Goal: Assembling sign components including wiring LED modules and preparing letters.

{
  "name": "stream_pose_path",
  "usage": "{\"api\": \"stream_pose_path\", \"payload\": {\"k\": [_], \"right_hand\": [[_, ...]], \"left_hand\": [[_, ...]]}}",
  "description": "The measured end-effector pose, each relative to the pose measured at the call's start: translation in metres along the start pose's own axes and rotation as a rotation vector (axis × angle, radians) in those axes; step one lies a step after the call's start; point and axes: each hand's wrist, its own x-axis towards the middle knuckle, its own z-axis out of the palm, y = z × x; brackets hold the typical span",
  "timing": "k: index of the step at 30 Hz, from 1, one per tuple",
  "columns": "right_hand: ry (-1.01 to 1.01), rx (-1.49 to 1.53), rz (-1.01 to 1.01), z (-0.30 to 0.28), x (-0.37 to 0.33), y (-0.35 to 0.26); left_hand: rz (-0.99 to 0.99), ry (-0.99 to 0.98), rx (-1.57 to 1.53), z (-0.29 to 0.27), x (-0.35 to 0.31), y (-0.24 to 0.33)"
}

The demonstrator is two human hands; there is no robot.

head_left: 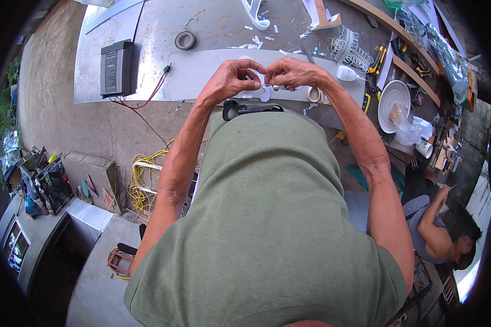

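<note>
Fingers (251,85) pinch white piece (265,95); black box (116,68), print illegible.

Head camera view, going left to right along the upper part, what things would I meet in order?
Black rectangular box, dark round tape roll, bare left hand, bare right hand, white rounded plastic device, round white ribbed plate.

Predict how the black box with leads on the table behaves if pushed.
It probably won't roll: the black box has flat sides. Likely rigid, judging by its straight edges. The red lead and dark cable may drag or snag, since the cable runs past the table's edge.
</note>
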Motion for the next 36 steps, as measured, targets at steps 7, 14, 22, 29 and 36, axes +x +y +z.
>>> {"api": "stream_pose_path", "payload": {"k": [7, 14, 22, 29, 36], "right_hand": [[0.001, -0.061, 0.039, -0.002, 0.002, -0.003], [-0.031, -0.293, 0.002, -0.003, 0.010, -0.006], [-0.068, -0.449, -0.023, -0.007, 0.015, 0.007], [-0.090, -0.393, -0.126, -0.010, 0.011, 0.010], [-0.081, -0.580, -0.110, -0.006, 0.013, 0.005]], "left_hand": [[0.050, -0.008, -0.043, 0.004, 0.002, -0.001], [-0.036, 0.096, 0.218, 0.009, 0.003, 0.004], [0.032, 0.120, 0.354, 0.012, 0.008, 0.002], [0.013, -0.012, 0.382, 0.008, 0.009, -0.005], [-0.026, -0.089, 0.345, 0.009, 0.012, -0.020]]}}
